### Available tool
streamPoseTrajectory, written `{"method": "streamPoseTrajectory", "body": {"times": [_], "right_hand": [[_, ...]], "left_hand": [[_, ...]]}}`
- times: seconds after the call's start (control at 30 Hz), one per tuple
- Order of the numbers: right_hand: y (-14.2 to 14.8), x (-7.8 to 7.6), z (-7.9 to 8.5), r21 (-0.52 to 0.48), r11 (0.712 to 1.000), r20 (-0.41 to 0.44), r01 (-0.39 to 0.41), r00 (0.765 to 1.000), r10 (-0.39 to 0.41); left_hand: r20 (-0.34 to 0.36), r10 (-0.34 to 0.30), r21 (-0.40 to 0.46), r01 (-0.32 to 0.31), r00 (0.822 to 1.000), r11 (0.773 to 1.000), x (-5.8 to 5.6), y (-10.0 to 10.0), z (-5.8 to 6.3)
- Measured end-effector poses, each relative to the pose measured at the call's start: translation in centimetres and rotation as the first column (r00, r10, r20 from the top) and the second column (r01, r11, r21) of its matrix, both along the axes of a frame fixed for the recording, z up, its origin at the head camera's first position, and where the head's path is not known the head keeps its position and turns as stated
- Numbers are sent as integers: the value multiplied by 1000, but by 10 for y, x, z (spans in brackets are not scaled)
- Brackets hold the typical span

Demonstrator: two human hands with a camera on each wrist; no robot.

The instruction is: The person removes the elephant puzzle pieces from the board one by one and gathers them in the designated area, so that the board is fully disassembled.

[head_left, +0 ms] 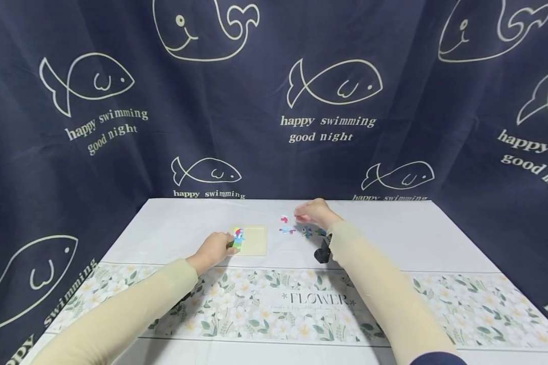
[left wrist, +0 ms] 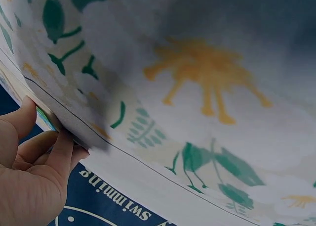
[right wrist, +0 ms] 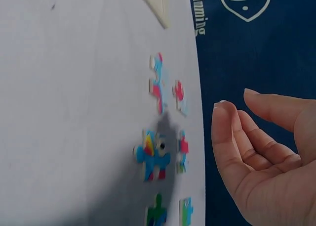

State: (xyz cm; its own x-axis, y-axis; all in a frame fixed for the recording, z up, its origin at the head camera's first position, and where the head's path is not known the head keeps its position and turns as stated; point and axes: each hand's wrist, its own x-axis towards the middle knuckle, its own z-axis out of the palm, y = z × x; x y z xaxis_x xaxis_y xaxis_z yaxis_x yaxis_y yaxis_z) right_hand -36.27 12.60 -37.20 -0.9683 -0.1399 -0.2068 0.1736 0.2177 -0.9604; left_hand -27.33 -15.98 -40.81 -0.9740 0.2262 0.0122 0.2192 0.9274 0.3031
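At the left edge of a pale square puzzle board (head_left: 257,242), my left hand (head_left: 212,249) grips the rim beside a colourful joined picture part (head_left: 238,239). In the left wrist view, the thumb of that hand (left wrist: 37,161) lies above the board's edge and the fingers are beneath. My right hand (head_left: 316,213) hovers over the loose puzzle pieces at the back of the table. The right wrist view shows its fingers loosely bent, thumb apart, holding nothing. Below it lie a blue piece (right wrist: 154,158), a pink-and-blue piece (right wrist: 157,85) and several others.
The white table (head_left: 178,215) carries a floral band (head_left: 237,304) along its front. A dark blue curtain (head_left: 255,101) with fish drawings hangs right behind the far edge. A black device (head_left: 322,252) sits under the right wrist.
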Motion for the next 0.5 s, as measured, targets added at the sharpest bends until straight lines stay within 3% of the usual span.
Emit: {"method": "streamPoseTrajectory", "body": {"times": [0.33,0.5], "right_hand": [[-22,-1,8,-25,1000,15,-5,1000,6],[-32,-1,9,-1,1000,4,-18,1000,18]], "left_hand": [[9,8,13,-8,1000,1000,3,1,4],[22,13,24,-14,1000,1000,0,-1,1]]}}
